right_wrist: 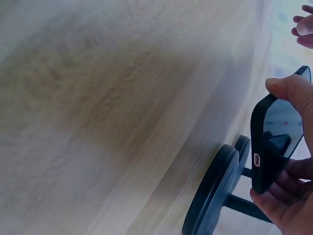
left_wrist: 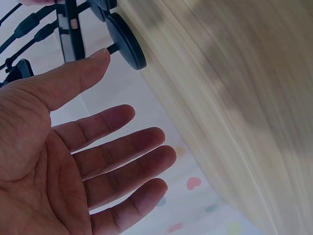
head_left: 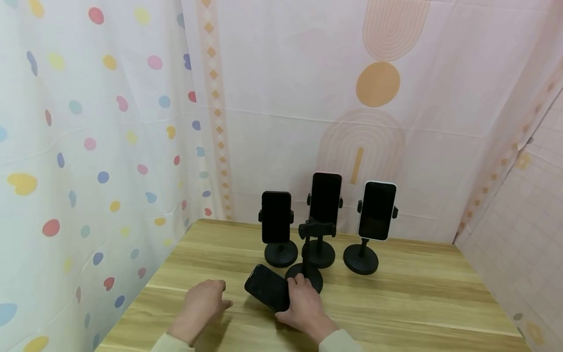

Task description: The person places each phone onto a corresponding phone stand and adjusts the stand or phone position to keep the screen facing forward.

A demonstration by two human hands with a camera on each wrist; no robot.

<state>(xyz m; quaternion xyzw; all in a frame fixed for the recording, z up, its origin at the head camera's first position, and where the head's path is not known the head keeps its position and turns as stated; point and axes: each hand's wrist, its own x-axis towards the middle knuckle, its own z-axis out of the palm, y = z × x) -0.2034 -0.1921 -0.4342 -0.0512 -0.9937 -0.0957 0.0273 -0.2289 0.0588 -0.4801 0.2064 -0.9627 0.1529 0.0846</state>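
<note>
My right hand (head_left: pixel 306 307) grips a black smartphone (head_left: pixel 265 287) near one end, just above the table and tilted, with its dark screen up. In the right wrist view the thumb lies on one long edge of the phone (right_wrist: pixel 258 129) and the fingers on the other; a port shows in its end. Right behind it stands a black phone stand (head_left: pixel 317 229) with a bare clamp. My left hand (head_left: pixel 203 304) hovers to the left of the phone, apart from it. Its fingers (left_wrist: pixel 122 161) are spread and relaxed, holding nothing.
Three more stands hold upright phones with dark screens: a black phone (head_left: pixel 276 217) at left, a taller one (head_left: pixel 326 195) in the middle, a white-edged phone (head_left: pixel 377 210) at right. The wooden table (head_left: pixel 418 303) meets patterned curtains (head_left: pixel 272 98) at its back and left.
</note>
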